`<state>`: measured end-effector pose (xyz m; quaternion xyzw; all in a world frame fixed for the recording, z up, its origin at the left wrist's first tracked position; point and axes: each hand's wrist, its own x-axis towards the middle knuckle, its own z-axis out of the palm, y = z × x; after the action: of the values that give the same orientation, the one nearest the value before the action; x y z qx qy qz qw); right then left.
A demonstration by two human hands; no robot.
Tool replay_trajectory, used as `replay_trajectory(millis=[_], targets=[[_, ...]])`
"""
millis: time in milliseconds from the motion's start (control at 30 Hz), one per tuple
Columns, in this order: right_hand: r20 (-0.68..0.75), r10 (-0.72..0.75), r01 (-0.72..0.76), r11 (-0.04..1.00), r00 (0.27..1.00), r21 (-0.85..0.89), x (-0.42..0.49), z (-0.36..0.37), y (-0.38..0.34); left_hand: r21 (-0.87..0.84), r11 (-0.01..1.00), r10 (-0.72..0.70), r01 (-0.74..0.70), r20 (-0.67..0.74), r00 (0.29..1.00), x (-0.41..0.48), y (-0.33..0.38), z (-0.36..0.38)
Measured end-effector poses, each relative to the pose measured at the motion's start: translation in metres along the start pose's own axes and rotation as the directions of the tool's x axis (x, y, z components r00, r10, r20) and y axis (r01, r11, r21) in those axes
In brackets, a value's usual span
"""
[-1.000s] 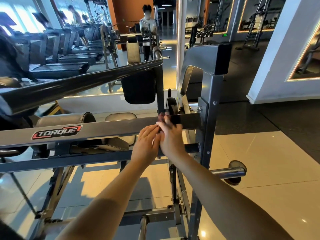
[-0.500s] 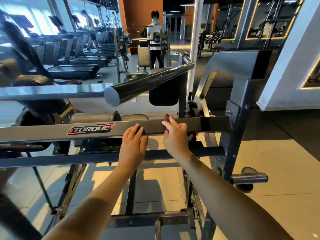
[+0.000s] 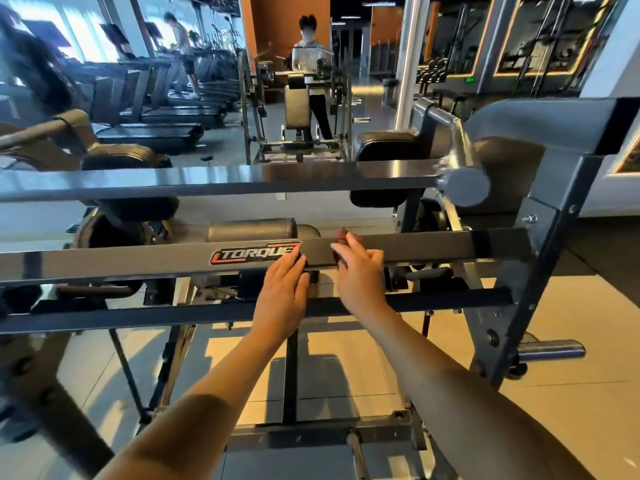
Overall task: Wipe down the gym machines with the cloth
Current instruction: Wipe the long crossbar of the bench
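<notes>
A grey gym machine has a horizontal bar [image 3: 138, 266] with a red and white TORQUE label [image 3: 256, 252]. My right hand [image 3: 360, 275] lies on the front of this bar just right of the label, fingers spread and fairly straight, pressing a dark red cloth [image 3: 341, 234] against it. Only a small part of the cloth shows, above my fingertips. My left hand [image 3: 282, 292] is beside it with straight fingers touching the bar's lower edge under the label, and it holds nothing.
A second grey bar [image 3: 225, 180] runs above, ending in a round cap [image 3: 464, 186]. A lower dark rail [image 3: 138, 315] crosses under my wrists. The upright frame post [image 3: 540, 271] and a chrome peg [image 3: 550, 350] stand right. A mirror behind shows a person [image 3: 310, 60] and treadmills [image 3: 156, 116].
Both hands have slid left along the labelled bar toward the TORQUE label. My left hand has come apart from the right one and now lies flat beside it.
</notes>
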<state>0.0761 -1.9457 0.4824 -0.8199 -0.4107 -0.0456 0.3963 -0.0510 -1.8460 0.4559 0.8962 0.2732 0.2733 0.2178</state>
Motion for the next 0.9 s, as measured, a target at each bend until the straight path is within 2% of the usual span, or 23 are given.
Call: replay_trajectory(millis=[167,300,367,500,600,667,767,900], targets=[[0.197,-0.008,-0.022,0.988,0.98,0.151,-0.016,0.021,-0.028,-0.209,0.978,-0.015,0.017,0.011,1.0,-0.003,-0.008,-0.007],[0.186,0.084,-0.14,0.94,0.979,0.311,-0.053,0.022,-0.032,-0.319,0.947,-0.005,0.028,0.072,0.997,-0.037,-0.008,-0.013],[0.25,0.152,-0.24,0.897,0.956,0.371,-0.074,0.024,-0.036,-0.403,0.901,-0.109,0.158,0.141,0.984,-0.061,-0.009,-0.014],[0.38,0.226,-0.402,0.773,0.897,0.49,-0.116,0.035,-0.048,-0.494,0.779,-0.338,0.387,0.19,0.922,-0.106,-0.023,-0.012],[0.478,0.293,-0.513,0.739,0.828,0.436,-0.149,0.053,-0.051,-0.488,0.702,-0.441,0.519,0.275,0.854,-0.145,-0.039,-0.009],[0.526,0.27,-0.513,0.762,0.806,0.395,-0.172,0.067,-0.051,-0.428,0.7,-0.494,0.572,0.289,0.82,-0.173,-0.053,-0.009],[0.581,0.204,-0.471,0.807,0.788,0.356,-0.2,0.09,-0.051,-0.341,0.676,-0.62,0.653,0.217,0.754,-0.212,-0.073,-0.017],[0.661,0.175,-0.433,0.867,0.729,0.248,-0.236,0.124,-0.07,-0.409,0.592,-0.721,0.695,0.118,0.683,-0.267,-0.099,-0.032]])
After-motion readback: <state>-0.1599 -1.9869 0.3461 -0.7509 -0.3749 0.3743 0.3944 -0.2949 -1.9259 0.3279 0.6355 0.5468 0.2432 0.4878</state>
